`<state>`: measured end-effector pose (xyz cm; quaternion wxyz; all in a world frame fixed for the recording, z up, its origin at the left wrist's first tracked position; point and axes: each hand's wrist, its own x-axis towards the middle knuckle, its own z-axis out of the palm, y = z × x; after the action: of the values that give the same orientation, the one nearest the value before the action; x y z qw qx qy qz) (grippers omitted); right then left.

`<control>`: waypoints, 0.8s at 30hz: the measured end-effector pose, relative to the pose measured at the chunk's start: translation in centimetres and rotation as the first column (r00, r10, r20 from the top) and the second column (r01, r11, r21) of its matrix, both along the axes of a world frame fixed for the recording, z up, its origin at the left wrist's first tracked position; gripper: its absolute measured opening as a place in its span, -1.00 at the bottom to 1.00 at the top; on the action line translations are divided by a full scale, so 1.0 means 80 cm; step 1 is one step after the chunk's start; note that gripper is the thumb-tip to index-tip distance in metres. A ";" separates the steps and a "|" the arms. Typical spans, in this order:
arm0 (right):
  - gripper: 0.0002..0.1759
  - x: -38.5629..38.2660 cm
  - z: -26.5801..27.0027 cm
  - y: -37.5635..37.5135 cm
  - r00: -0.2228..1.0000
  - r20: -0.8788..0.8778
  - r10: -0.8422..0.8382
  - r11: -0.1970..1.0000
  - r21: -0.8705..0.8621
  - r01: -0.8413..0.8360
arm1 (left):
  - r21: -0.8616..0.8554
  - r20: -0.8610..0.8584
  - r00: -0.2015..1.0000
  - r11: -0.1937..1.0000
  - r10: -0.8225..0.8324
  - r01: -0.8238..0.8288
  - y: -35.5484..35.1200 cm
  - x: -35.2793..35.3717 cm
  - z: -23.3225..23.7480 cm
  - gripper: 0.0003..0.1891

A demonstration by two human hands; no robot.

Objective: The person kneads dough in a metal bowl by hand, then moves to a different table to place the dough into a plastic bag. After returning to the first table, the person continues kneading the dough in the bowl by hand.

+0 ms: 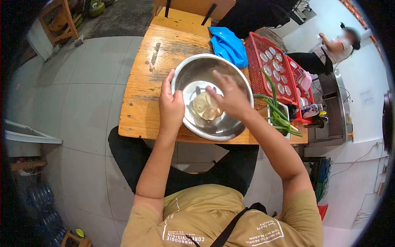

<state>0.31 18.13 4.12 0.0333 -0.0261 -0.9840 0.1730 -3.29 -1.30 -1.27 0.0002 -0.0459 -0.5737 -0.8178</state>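
On the worn, scuffed plank counter (142, 99): round, shiny metal bowl (232, 126), smooth sloped wall. Pale lump (204, 107), soft-looking, roundish with folds and a slick surface, sits on the bowl's floor. Left hand (171, 101) has the bowl's left rim, fingers against the outside, thumb over the edge. Right hand (232, 96) is over the bowl, fingers spread wide and motion-blurred, nothing gripped; just beside the lump, can't tell if touching. Beyond the bowl: crumpled blue plastic bag (227, 45). Right of it: red lattice crate (254, 78) of round clear plastic pieces, plus long, glossy green stalks (279, 119).
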 end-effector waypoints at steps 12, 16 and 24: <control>-0.42 -0.021 -0.039 -0.042 0.748 -0.019 0.663 0.743 0.138 -0.655 | -0.077 0.014 1.000 0.997 -0.010 0.011 -0.007 0.009 0.017 -0.38; -0.60 -0.050 -0.057 -0.046 0.797 -0.103 0.595 0.800 0.169 -0.576 | -0.048 0.022 0.999 0.998 -0.036 0.037 -0.005 0.003 0.019 -0.38; -0.68 -0.096 -0.079 -0.053 0.889 -0.298 0.347 0.938 0.125 -0.324 | -0.147 -0.042 0.999 0.989 -0.006 -0.001 -0.008 0.001 0.022 -0.37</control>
<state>-7.38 13.92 -2.18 0.1607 0.1735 -0.9611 0.1426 -3.23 -1.97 0.47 0.0079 -0.0639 -0.6323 -0.7720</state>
